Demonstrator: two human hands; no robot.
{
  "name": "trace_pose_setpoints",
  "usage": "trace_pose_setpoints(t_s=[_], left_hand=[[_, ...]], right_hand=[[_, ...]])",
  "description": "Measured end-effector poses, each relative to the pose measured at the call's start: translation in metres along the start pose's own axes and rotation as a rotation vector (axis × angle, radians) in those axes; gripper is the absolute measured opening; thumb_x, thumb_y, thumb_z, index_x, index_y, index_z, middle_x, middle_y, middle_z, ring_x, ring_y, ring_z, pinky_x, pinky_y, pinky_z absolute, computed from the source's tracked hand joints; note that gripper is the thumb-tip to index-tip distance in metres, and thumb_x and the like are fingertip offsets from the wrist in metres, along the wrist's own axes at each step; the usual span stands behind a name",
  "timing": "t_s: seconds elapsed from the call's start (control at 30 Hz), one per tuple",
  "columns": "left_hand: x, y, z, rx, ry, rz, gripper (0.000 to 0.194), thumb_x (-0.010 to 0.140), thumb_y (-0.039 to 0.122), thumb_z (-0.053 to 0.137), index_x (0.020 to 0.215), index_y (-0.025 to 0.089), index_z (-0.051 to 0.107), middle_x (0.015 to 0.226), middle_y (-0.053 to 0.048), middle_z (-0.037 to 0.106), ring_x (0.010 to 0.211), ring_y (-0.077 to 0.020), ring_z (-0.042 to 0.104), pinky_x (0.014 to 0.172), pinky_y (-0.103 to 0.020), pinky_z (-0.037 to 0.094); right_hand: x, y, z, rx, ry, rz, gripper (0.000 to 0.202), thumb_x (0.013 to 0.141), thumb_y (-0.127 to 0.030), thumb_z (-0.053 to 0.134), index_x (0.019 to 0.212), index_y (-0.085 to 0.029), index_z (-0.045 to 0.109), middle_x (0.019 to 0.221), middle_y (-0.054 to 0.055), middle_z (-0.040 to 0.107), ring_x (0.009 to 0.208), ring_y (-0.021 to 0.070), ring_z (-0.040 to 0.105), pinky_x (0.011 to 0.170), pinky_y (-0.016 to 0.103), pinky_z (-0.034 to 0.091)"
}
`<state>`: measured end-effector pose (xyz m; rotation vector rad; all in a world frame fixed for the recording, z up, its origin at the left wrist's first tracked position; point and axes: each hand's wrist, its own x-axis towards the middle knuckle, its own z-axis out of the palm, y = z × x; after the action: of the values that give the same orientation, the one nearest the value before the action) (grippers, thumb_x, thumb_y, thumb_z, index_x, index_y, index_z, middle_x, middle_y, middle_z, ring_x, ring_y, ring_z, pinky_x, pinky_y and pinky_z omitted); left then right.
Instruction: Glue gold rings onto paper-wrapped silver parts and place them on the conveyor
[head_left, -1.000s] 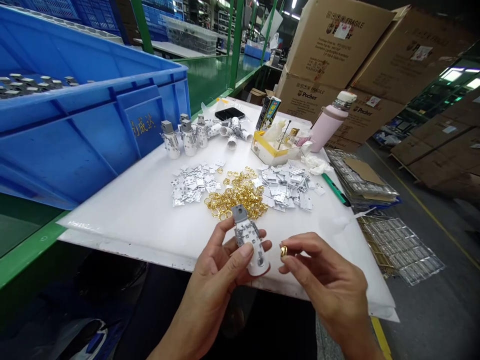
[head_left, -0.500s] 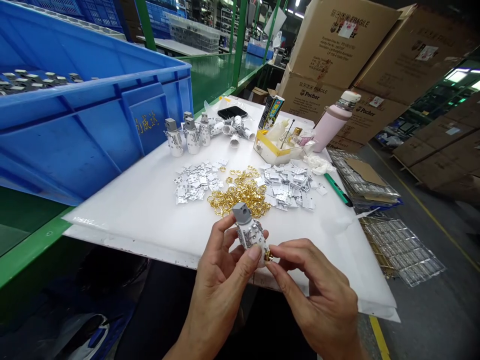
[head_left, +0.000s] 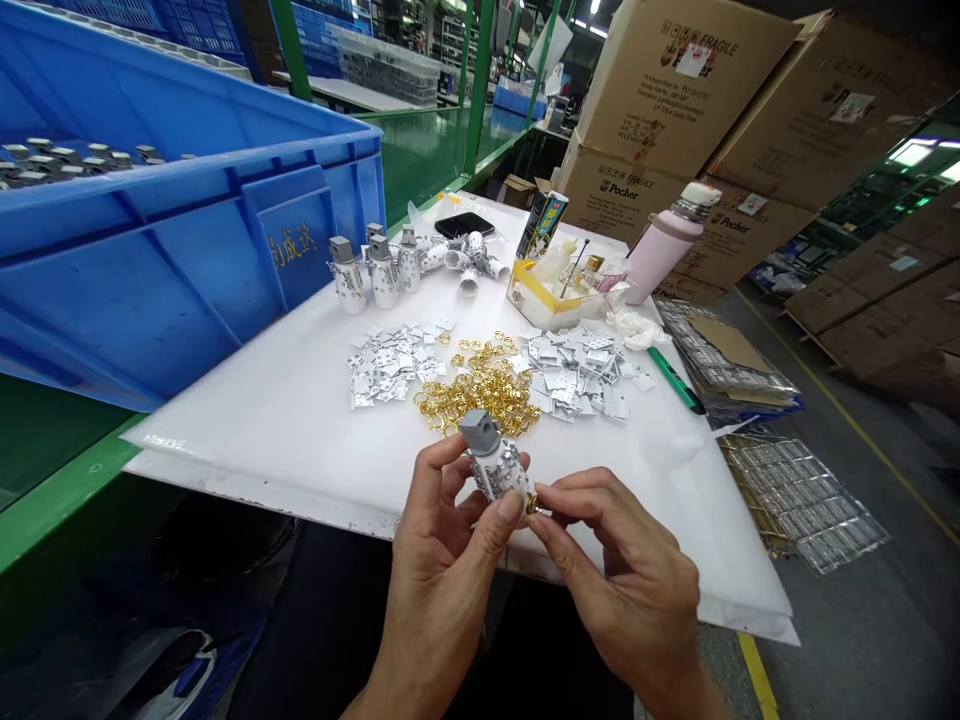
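My left hand point(head_left: 450, 550) is closed round a white studded cylinder with a grey block on top point(head_left: 496, 465), held tilted above the table's front edge. At the cylinder's lower right side, my right hand point(head_left: 622, 570) pinches a small gold ring point(head_left: 533, 503) between thumb and fingertips. The ring touches the cylinder; whether it is fixed to it I cannot tell. Just beyond my hands lies a heap of gold rings point(head_left: 480, 395). Small white plates lie in a left pile point(head_left: 394, 365) and a right pile point(head_left: 577, 375) beside it.
Several similar white cylinders point(head_left: 384, 275) stand or lie farther back, near a phone point(head_left: 465, 225). A clear tray with yellow tape point(head_left: 544, 308), a pink bottle point(head_left: 667, 245) and a green cutter point(head_left: 675, 380) are at the right. A blue crate point(head_left: 187, 230) borders the left side.
Both hands have shifted slightly left with the cylinder and the ring. The right hand has turned a little at the cylinder's lower side. The piles look the same.
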<state>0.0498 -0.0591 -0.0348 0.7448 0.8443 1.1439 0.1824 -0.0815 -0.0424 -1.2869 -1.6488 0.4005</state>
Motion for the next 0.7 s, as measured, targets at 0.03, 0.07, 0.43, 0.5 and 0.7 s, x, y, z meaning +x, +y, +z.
trace_pose_setpoints(t_s=[0.03,0.07,0.43,0.5,0.7], left_hand=[[0.0,0.0,0.0,0.004,0.004,0.003,0.03,0.086,0.023,0.064,0.109,0.03,0.045,0.121,-0.004,0.062,0.121,-0.0287,0.057,0.085,-0.036,0.055],[0.0,-0.001,0.0,0.009,0.009,0.009,0.03,0.087,0.023,0.063,0.11,0.031,0.045,0.121,-0.004,0.062,0.12,-0.0286,0.057,0.085,-0.037,0.055],[0.003,-0.003,-0.003,-0.07,0.013,-0.04,0.033,0.089,0.025,0.06,0.118,0.031,0.044,0.119,-0.004,0.062,0.12,-0.0273,0.057,0.088,-0.036,0.053],[0.002,-0.002,-0.002,-0.115,0.015,-0.075,0.036,0.09,0.026,0.059,0.122,0.031,0.044,0.12,-0.005,0.062,0.118,-0.0258,0.059,0.088,-0.034,0.053],[0.003,-0.001,-0.001,-0.194,0.047,-0.11,0.042,0.087,0.024,0.063,0.125,0.031,0.045,0.117,-0.004,0.064,0.111,-0.0218,0.062,0.087,-0.03,0.052]], right_hand=[[0.0,0.0,0.0,0.001,-0.002,0.002,0.014,0.086,-0.009,0.062,0.095,-0.019,0.064,0.086,0.004,0.064,0.078,0.015,0.063,0.066,0.025,0.052],[0.001,0.001,0.001,-0.001,-0.003,0.002,0.014,0.086,-0.009,0.062,0.095,-0.019,0.064,0.085,0.004,0.063,0.077,0.0151,0.063,0.066,0.025,0.052],[0.002,0.001,0.005,0.029,-0.013,0.007,0.012,0.087,-0.009,0.06,0.095,-0.018,0.062,0.085,0.003,0.06,0.077,0.0138,0.061,0.067,0.024,0.051],[0.002,0.0,0.007,0.013,0.011,-0.008,0.014,0.087,-0.009,0.059,0.097,-0.018,0.061,0.087,0.004,0.061,0.08,0.0148,0.062,0.069,0.025,0.051],[0.006,-0.001,0.012,-0.02,0.02,-0.036,0.015,0.088,-0.009,0.057,0.1,-0.019,0.06,0.091,0.005,0.061,0.085,0.0164,0.062,0.072,0.027,0.053]])
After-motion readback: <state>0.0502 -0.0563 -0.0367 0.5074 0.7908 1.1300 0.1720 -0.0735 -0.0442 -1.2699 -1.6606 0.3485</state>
